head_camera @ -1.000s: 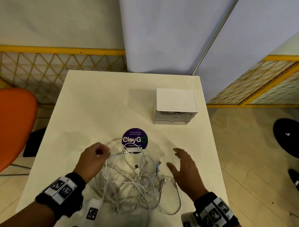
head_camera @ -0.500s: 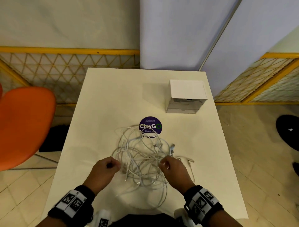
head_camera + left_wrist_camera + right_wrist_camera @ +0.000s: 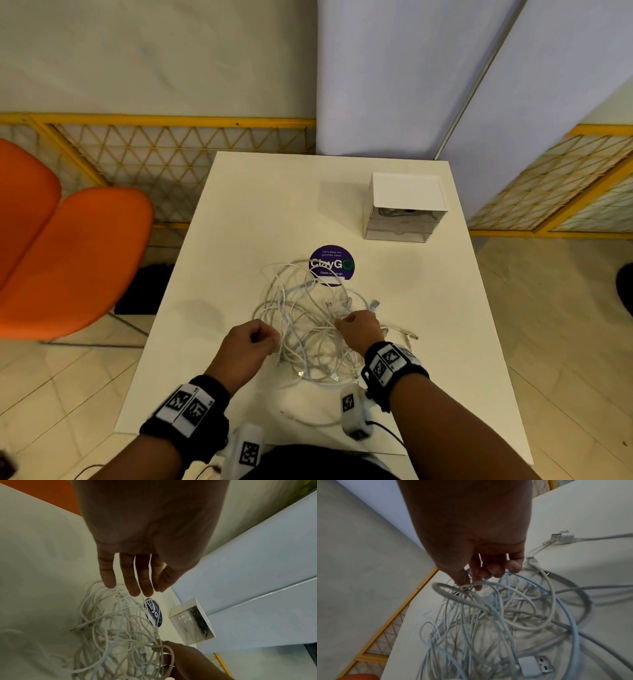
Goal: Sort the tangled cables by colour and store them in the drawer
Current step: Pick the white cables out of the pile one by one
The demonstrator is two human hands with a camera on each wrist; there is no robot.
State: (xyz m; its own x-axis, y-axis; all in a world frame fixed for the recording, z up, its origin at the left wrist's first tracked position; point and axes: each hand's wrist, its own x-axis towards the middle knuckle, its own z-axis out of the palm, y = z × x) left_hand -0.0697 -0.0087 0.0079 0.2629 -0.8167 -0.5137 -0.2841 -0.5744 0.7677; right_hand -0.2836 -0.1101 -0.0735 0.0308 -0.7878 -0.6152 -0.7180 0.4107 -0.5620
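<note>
- White cables lie in one tangled heap on the near middle of the tabletop, partly over a purple sticker.
- Your left hand sits at the heap's left edge. From the head view it looks curled; from the left wrist view the fingers hang fairly straight with a thin strand running past them, so I cannot tell whether it has hold of anything.
- Your right hand is at the heap's right side, thumb and forefinger pinching a loop of cable, the other fingers curled.
- The small drawer unit stands far right, well apart from the heap, with dark cables showing inside its clear front.
- Risk, as I judge it: pull that loop hard and the knots tighten, or the whole heap drags along, since nothing firmly pins it.
- USB plugs could snag on crossing strands.
- Loose ends near the front edge could slide off.
</note>
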